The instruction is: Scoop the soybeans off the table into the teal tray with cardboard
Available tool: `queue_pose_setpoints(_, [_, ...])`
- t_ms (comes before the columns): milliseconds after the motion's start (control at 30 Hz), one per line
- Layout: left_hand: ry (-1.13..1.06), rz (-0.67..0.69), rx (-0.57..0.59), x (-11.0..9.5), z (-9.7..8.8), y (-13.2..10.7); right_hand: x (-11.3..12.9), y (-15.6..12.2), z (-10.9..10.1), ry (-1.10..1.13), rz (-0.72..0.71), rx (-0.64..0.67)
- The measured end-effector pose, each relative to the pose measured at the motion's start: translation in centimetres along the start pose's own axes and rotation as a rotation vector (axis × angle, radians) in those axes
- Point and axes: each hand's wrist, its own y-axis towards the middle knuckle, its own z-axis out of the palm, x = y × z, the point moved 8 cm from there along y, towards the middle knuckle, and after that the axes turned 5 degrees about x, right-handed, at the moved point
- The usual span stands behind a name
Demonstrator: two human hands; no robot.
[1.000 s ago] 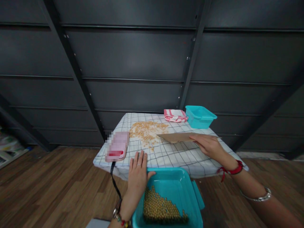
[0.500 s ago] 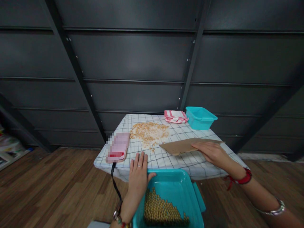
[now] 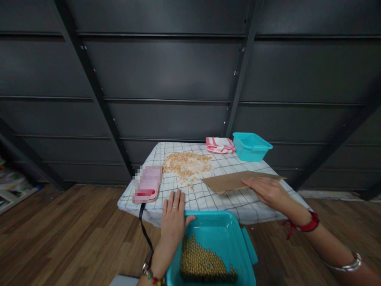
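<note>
- Cardboard piece point(image 3: 223, 183), brown and flat, slants over the right half of the bench point(image 3: 196, 201), near the closer edge; whether its lower edge touches the cloth cannot be told.
- Right hand point(image 3: 266, 193) pinches the cardboard at its right part, fingers pressed together over the top (the thumb is hidden from view). A red bracelet point(image 3: 309, 223) and a silver bangle point(image 3: 347, 265) circle that arm.
- Left hand point(image 3: 173, 222) lies palm down, fingers slightly spread on the bench's near edge, with the thumb out over the rim of the big turquoise tub point(image 3: 226, 234).
- That tub sits at the near side of the bench, partly filled with small gold-coloured balls point(image 3: 202, 260) gathered toward its near left.
- Yellowish grains point(image 3: 186, 163) are scattered in a patch on the white checked cloth point(image 3: 256, 206), left of the cardboard and apart from it.
- A pink phone-like object point(image 3: 150, 182) (partly blurred out) lies by the left edge, a black strap point(image 3: 143, 228) hanging below it.
- At the far right, a folded pink-and-white towel point(image 3: 220, 145) rests just beside a smaller turquoise container point(image 3: 252, 149).
</note>
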Motion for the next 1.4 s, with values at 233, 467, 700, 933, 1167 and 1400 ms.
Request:
queue_pose_setpoints(233, [-0.016,-0.005,0.008,0.0,0.0,0.1,0.3,-0.5,-1.6,0.061,0.028,-0.021])
queue_pose_setpoints(467, [-0.011,-0.005,0.021,0.1,0.0,0.0,0.1,0.9,0.5,0.034,0.018,-0.022])
queue_pose_setpoints(700, [-0.001,0.001,-0.002,0.1,-0.3,0.0,0.6,2.2,0.9,-0.012,0.020,-0.073])
queue_pose_setpoints(933, [0.004,0.004,-0.004,0.2,-0.4,0.0,0.8,3.7,2.3,0.005,-0.014,-0.042])
queue_pose_setpoints(1167, [0.011,0.011,0.005,0.1,-0.4,0.0,1.9,2.5,1.1,0.018,-0.073,-0.063])
queue_pose_setpoints(1400, [0.063,0.014,-0.003,0.1,-0.5,0.1,2.8,1.7,-1.0,0.041,-0.090,-0.095])
